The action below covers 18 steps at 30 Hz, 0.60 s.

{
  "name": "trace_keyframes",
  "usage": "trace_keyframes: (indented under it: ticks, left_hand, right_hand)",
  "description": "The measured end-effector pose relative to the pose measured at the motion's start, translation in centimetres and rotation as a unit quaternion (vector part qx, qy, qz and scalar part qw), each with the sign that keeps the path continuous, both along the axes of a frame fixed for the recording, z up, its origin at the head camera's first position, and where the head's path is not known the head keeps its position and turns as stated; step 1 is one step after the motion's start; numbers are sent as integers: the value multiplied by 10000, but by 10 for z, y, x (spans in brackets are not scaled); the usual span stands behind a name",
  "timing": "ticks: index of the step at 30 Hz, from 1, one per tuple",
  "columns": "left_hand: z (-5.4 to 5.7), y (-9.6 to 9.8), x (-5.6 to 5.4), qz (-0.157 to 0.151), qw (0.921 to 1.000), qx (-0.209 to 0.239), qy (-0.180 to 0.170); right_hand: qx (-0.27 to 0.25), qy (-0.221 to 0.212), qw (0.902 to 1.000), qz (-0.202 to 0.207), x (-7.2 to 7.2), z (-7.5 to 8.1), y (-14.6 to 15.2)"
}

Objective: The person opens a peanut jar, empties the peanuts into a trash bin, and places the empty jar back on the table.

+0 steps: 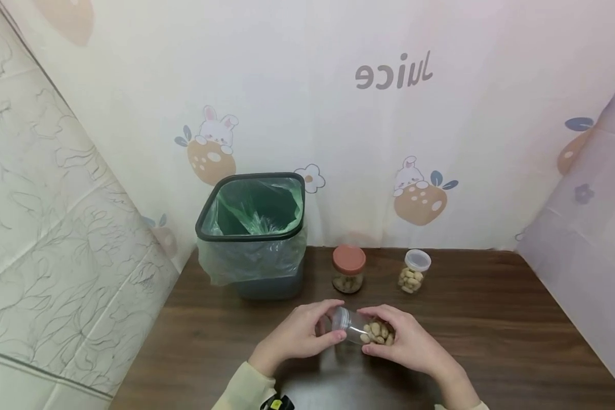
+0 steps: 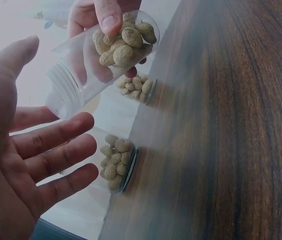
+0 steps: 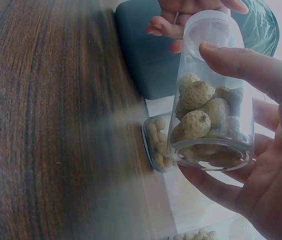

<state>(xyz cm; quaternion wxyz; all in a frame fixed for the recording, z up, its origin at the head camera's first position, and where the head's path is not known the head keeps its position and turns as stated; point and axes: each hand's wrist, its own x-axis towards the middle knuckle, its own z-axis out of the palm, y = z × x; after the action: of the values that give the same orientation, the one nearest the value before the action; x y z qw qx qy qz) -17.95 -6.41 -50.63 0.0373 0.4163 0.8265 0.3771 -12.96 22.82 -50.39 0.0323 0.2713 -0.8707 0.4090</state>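
Observation:
Tilted over the table, a clear plastic jar (image 1: 356,328) holds unshelled peanuts (image 2: 123,45) gathered at its bottom end. My right hand (image 1: 412,341) grips it around the lower part, thumb on one side and fingers on the other. At the jar's ridged, translucent mouth end, my left hand (image 1: 299,333) is held with thumb and fingers spread. The left wrist view shows those fingers (image 2: 66,155) extended, with nothing gripped between them and the thumb. Whether a lid covers the mouth, I cannot tell for sure.
Behind the hands stand a peanut jar with a red lid (image 1: 349,260) and a smaller one with a white lid (image 1: 417,261). A dark bin (image 1: 271,287) lined with a green-tinted bag is at the back left. A printed curtain (image 1: 338,131) hangs behind the wooden table (image 1: 492,319).

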Motion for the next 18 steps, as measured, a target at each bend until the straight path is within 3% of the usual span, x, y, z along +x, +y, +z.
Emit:
trace_keyframes:
  ticks: [9,18]
  left_hand:
    - [2,0,-2,-44,9999,-21,-148]
    - [3,-3,0,16,9999,113,69]
  right_hand:
    - [-48,-69,9999,73,-3,-2,1]
    - [-36,-44,9999,83,-3,-1,2]
